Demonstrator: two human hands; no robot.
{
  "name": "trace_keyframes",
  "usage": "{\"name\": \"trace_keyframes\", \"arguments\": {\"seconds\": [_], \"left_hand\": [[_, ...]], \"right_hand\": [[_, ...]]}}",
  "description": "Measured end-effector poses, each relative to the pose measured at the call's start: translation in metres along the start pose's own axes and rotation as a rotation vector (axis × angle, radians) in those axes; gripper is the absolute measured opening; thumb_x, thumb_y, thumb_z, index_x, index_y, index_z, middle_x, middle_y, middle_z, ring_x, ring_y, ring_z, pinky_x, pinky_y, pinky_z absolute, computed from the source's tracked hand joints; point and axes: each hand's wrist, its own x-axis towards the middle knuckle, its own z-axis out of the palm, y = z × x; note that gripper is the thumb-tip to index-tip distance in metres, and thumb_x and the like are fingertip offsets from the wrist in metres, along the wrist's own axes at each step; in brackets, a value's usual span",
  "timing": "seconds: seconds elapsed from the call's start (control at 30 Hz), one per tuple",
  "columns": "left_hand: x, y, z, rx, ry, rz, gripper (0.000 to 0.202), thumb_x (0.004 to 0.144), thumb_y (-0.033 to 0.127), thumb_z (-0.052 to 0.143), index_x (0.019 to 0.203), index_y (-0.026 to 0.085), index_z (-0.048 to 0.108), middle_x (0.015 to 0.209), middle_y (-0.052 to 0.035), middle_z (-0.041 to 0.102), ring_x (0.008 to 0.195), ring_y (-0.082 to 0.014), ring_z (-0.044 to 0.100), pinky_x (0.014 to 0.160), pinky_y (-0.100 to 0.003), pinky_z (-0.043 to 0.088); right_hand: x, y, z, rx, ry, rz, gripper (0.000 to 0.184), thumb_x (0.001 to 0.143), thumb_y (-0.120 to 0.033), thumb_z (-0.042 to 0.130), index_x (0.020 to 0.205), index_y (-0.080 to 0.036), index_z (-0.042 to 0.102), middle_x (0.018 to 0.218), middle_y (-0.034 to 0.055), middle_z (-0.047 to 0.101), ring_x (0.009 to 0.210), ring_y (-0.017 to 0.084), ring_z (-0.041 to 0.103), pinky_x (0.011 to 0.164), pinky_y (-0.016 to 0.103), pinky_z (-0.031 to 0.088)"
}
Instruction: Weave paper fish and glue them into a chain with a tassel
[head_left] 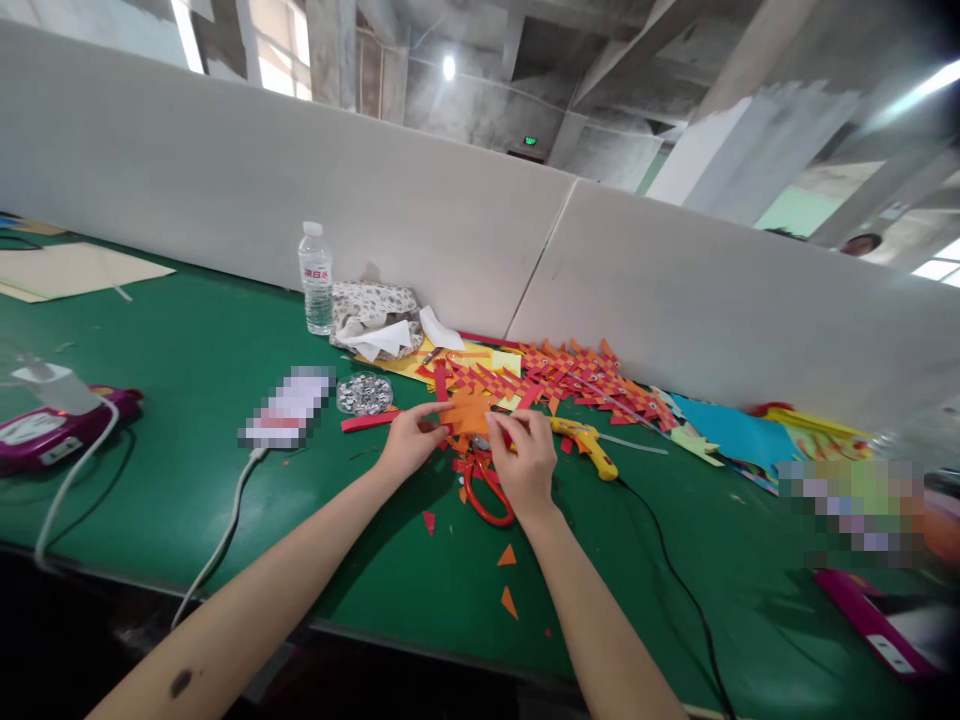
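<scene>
An orange piece of paper [470,412] is held up between my two hands over the table. My left hand [412,437] pinches its left edge between thumb and fingers. At its right side my right hand [527,455] grips the edge with bent fingers. Below the paper lie red-handled scissors [491,498], their blades mostly hidden under scraps. A yellow glue gun [585,440] rests just right of my right hand. Behind the hands spread red and orange woven paper strips [577,372] with pointed edges. Small orange triangles [508,556] are scattered in front.
On the green table [187,350] stand a water bottle [316,280] and a round container of small shiny pieces [364,393]. A blurred phone [289,408] with a cable lies left. Blue sheets [727,432] lie right. A white partition [420,210] runs behind. The glue gun's black cord [675,570] trails forward.
</scene>
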Motion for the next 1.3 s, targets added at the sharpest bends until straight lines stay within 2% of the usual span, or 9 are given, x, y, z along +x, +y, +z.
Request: {"name": "trace_keyframes", "arguments": {"seconds": [0.1,0.23,0.43,0.57,0.67,0.83,1.0,1.17,1.3], "left_hand": [[0.000,-0.001,0.000,0.036,0.012,0.007,0.043,0.065,0.018,0.064,0.108,0.019,0.064,0.075,-0.0026,0.070,0.059,-0.0132,0.060,0.052,-0.021,0.044],[-0.002,0.003,0.001,0.060,0.003,0.011,0.048,0.059,0.015,0.068,0.107,0.018,0.065,0.085,-0.0041,0.070,0.068,-0.0151,0.062,0.056,-0.021,0.047],[-0.003,0.008,0.003,0.007,-0.038,-0.026,0.045,0.065,0.018,0.065,0.110,0.014,0.063,0.070,-0.0038,0.070,0.064,-0.0161,0.063,0.057,-0.024,0.049],[-0.001,0.004,0.003,-0.051,-0.046,-0.020,0.038,0.074,0.027,0.057,0.109,0.013,0.063,0.098,-0.0096,0.069,0.078,-0.0186,0.065,0.065,-0.027,0.053],[0.002,-0.002,0.003,-0.038,-0.026,0.009,0.037,0.075,0.031,0.058,0.106,0.014,0.065,0.105,-0.0103,0.067,0.081,-0.0196,0.065,0.068,-0.028,0.053],[0.005,-0.006,0.001,0.023,0.004,0.076,0.029,0.071,0.025,0.062,0.097,0.016,0.069,0.101,-0.0080,0.069,0.085,-0.0198,0.064,0.076,-0.028,0.050],[0.003,-0.003,0.001,0.081,0.010,0.078,0.028,0.072,0.022,0.059,0.097,0.015,0.069,0.088,-0.0078,0.072,0.068,-0.0173,0.065,0.064,-0.026,0.051],[0.001,0.001,0.002,0.123,0.038,0.082,0.029,0.072,0.025,0.060,0.097,0.015,0.070,0.093,-0.0081,0.071,0.066,-0.0157,0.063,0.059,-0.023,0.049],[-0.002,0.004,0.002,0.133,0.035,0.073,0.029,0.072,0.026,0.060,0.097,0.016,0.070,0.082,-0.0060,0.072,0.056,-0.0135,0.060,0.052,-0.022,0.046]], "right_hand": [[-0.002,-0.003,-0.001,-0.023,-0.029,-0.112,0.012,0.081,-0.020,0.058,0.090,-0.018,0.066,0.079,0.0063,0.052,0.076,0.017,0.051,0.071,0.030,0.046],[-0.002,-0.007,-0.003,-0.008,-0.044,-0.135,0.012,0.081,-0.020,0.057,0.091,-0.019,0.066,0.081,0.0061,0.050,0.076,0.017,0.051,0.071,0.031,0.046],[-0.004,-0.012,-0.002,0.031,-0.084,-0.134,0.010,0.081,-0.020,0.057,0.087,-0.020,0.064,0.082,0.0061,0.051,0.079,0.017,0.051,0.074,0.032,0.046],[-0.004,-0.014,-0.001,0.050,-0.085,-0.126,0.006,0.080,-0.018,0.058,0.084,-0.019,0.063,0.081,0.0061,0.051,0.079,0.018,0.051,0.074,0.032,0.046],[-0.004,-0.016,-0.001,0.102,-0.082,-0.086,0.006,0.080,-0.018,0.058,0.083,-0.018,0.063,0.081,0.0060,0.051,0.079,0.018,0.051,0.073,0.032,0.046],[-0.006,-0.030,0.003,0.352,-0.150,0.144,0.008,0.083,-0.023,0.055,0.080,-0.020,0.062,0.081,0.0040,0.053,0.077,0.016,0.053,0.069,0.030,0.046],[-0.007,-0.036,0.012,0.607,-0.222,0.422,0.013,0.083,-0.030,0.054,0.075,-0.020,0.057,0.079,0.0012,0.053,0.072,0.014,0.052,0.062,0.025,0.043],[-0.007,-0.028,0.018,0.796,-0.194,0.702,0.019,0.082,-0.038,0.054,0.075,-0.020,0.056,0.069,-0.0028,0.051,0.066,0.012,0.049,0.064,0.024,0.041],[-0.010,-0.024,0.023,0.886,-0.130,0.793,0.021,0.079,-0.040,0.057,0.075,-0.020,0.055,0.068,-0.0032,0.052,0.065,0.011,0.047,0.063,0.023,0.040]]}}
